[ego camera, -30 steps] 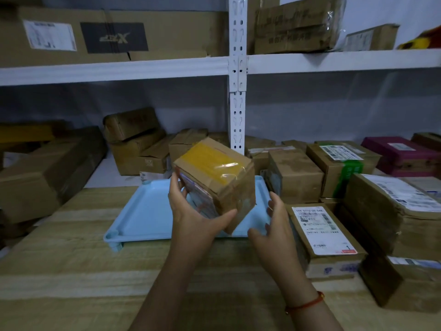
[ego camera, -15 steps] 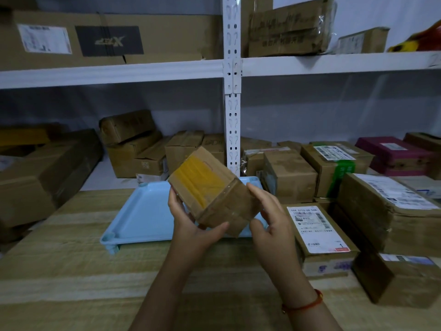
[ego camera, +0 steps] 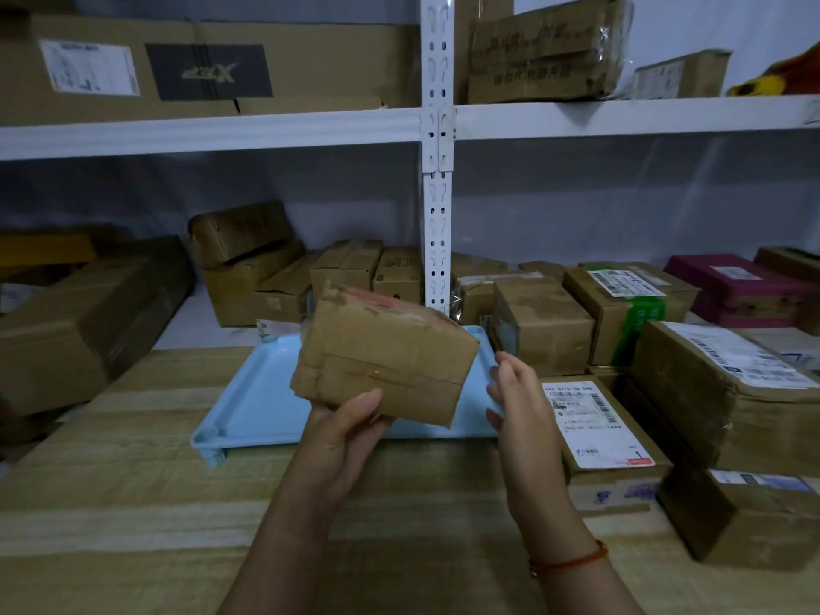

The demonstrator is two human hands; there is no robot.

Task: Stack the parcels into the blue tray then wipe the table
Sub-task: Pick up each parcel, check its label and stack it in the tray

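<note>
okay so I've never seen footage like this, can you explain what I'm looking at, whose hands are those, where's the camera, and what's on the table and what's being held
There is no machine here: a person is working bare-handed, and the one camera sits on their head, looking forward and down. So the arms reaching in from the bottom are the wearer's own.

The left hand grips a brown cardboard parcel from below, tilted, in the air above a blue tray. The tray shows nothing inside it. The right hand is beside the parcel with relaxed fingers, holding nothing; whether it touches the box is hard to tell.

The tray lies on a wooden table. To the right are more parcels, one with a white shipping label facing up. Behind stands a white shelf rack with more boxes.
</note>
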